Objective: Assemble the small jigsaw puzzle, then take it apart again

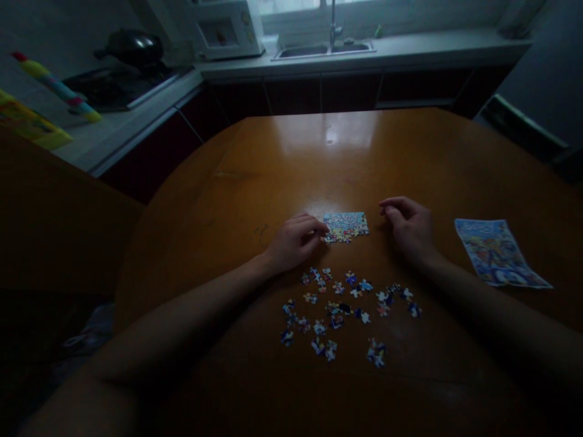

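A partly joined jigsaw puzzle (348, 224), pale blue at the top and with an uneven lower edge, lies flat on the wooden table. At its left edge, my left hand (296, 240) touches it with bent fingers and thumb close together. My right hand (409, 229) rests just right of the puzzle, apart from it. Its fingers are curled in and the thumb meets the index finger; anything between them is too small to see. Loose jigsaw pieces (319, 328) are scattered nearer to me, below both hands.
A creased picture sheet (498, 252) lies right of my right forearm. The wooden table (255, 158) has rounded corners. Beyond it are a counter with a sink (305, 53) and a microwave (223, 30). At the left, a dark wok (134, 48) stands on the stove.
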`<state>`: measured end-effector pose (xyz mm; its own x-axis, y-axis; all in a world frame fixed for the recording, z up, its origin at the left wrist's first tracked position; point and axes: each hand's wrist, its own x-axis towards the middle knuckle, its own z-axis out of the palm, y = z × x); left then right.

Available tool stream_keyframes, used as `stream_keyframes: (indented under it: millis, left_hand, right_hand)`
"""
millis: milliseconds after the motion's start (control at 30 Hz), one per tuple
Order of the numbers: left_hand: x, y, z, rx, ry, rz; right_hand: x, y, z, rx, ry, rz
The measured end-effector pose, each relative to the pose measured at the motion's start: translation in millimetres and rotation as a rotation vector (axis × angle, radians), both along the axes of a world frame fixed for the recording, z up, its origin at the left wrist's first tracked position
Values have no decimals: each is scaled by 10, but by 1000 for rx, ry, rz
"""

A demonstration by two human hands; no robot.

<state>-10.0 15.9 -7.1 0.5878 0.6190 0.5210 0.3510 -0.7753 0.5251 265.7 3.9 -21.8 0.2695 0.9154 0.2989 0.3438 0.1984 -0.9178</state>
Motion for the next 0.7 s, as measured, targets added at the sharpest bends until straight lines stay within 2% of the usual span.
stream_keyframes:
  millis: [133,233,367,433,467,567,700]
  left_hand:
    - [-15,0,-7,-9,-14,-20]
    - [-44,-25,73,-110,31,-165]
    - [-64,-131,386,-402,361,-431]
    - [-59,-207,552,-481,573,-563]
    - [-55,-247,617,-488,640,-579]
    - [-42,-356,719,-456,759,-489]
    - [-35,-441,726,-340,912,-294]
  right_hand:
    - [-27,-10,31,-12,-29,-2]
    - [-29,-11,34,-22,-39,6]
    - [-33,-14,39,-38,-42,7]
    - [-43,-15,42,-39,-35,8]
    - [-49,-14,43,-39,-32,10]
    - [-60,-8,40,-37,-29,19]
    - [-58,-1,31,-14,-36,21]
